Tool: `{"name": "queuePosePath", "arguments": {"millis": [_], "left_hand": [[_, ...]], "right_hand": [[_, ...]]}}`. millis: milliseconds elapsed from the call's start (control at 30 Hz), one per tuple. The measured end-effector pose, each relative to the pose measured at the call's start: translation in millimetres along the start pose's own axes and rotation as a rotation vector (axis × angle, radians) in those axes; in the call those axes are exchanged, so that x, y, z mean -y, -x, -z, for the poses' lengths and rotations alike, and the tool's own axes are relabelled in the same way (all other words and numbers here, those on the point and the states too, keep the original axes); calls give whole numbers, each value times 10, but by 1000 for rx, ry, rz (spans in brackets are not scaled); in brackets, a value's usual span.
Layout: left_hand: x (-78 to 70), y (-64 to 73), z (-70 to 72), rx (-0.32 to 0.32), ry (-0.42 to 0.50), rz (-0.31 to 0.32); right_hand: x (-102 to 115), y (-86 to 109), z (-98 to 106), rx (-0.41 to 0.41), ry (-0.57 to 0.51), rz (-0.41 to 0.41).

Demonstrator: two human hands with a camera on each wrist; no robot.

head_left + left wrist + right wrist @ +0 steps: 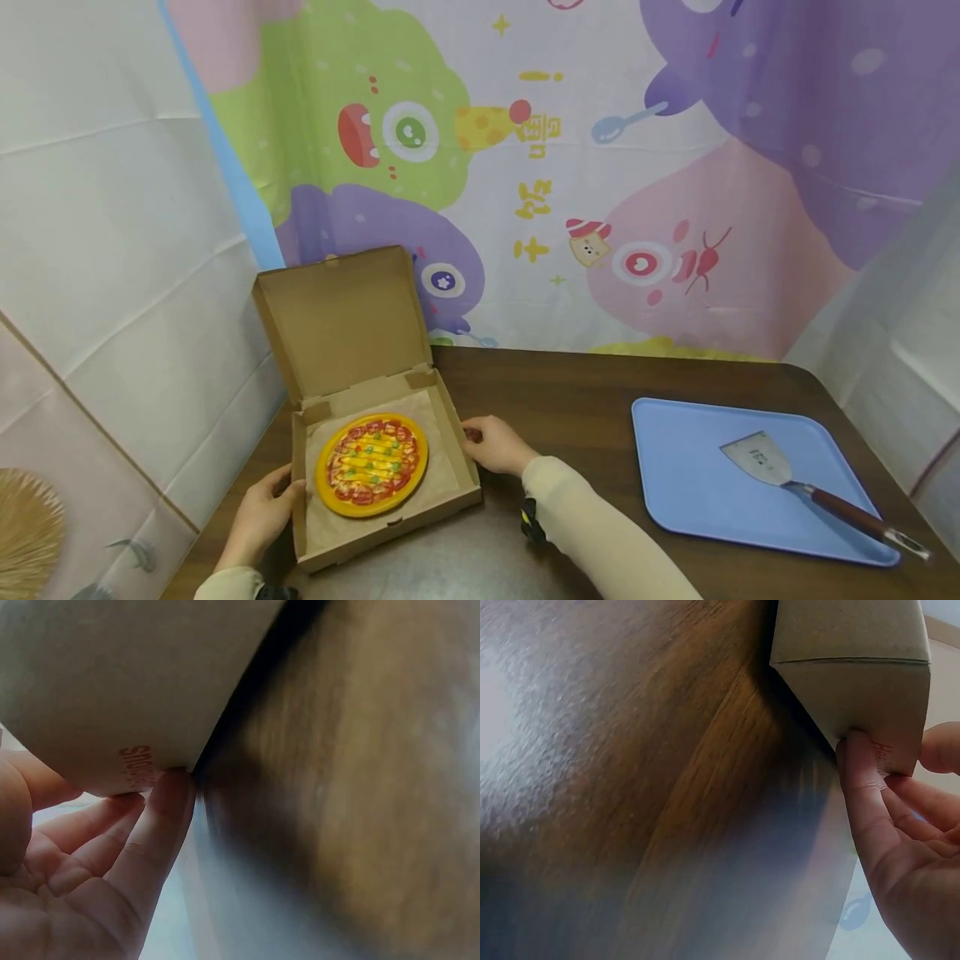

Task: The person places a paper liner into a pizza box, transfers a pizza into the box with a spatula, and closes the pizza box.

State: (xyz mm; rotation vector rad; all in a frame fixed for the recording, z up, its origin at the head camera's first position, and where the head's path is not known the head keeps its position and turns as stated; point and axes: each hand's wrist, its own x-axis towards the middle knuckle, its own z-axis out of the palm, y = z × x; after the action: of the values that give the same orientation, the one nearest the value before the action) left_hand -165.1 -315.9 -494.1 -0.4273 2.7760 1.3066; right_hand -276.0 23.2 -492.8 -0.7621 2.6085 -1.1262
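An open cardboard pizza box (405, 533) sits on the table with its lid (345, 325) standing up at the back. Inside, a round pizza (372, 462) with a yellow rim, red and green toppings and yellow stripes lies on brown paper (442, 433). My left hand (258, 512) holds the box's left wall, thumb at the top edge. In the left wrist view its fingers (154, 832) press the printed outer side. At the right wall, my right hand (498, 446) grips the box the same way; in the right wrist view its fingers (866, 787) touch the outer side low down.
On the right of the dark wooden table (540, 392) lies a blue tray (675, 492). A metal spatula (761, 458) with a brown handle rests on it, the handle end passing over the tray's edge. A cartoon-printed cloth (525, 317) hangs behind the table.
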Motion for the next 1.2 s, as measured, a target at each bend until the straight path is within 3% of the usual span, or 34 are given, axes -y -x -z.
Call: {"name": "queuePosePath", "arguments": {"millis": [800,1200], "left_hand": [[-92,-31,-147,56,-1,-45],[-158,-28,-231,41,9,-82]], "right_hand": [[-165,171,132,16,-107,-68],[-206,276,208,19,-138,-81]]}}
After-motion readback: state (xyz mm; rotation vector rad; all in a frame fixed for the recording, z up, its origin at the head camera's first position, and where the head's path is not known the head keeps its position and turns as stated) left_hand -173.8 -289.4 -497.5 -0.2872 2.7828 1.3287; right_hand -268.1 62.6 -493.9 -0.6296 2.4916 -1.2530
